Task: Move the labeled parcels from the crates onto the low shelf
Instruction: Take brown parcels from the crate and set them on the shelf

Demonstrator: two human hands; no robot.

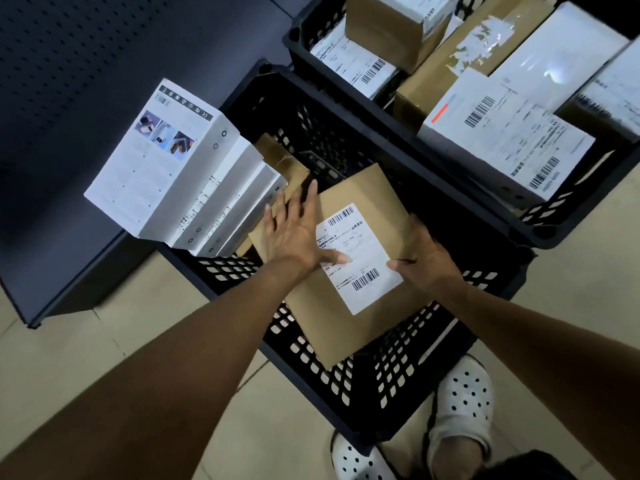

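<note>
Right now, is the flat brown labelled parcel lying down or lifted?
Lifted: the right hand grips the brown cardboard parcel, the left hand rests on it, its corner covering the black plastic crate's near wall.

Shipping label [358,268] on the brown parcel [349,188]: two barcodes and lines of small print, too blurred to read. Labels [512,143] on parcels in the far crate [547,211]: barcodes, print equally unreadable. White box [156,164]: icon row, three product photos, illegible fine print.
</note>
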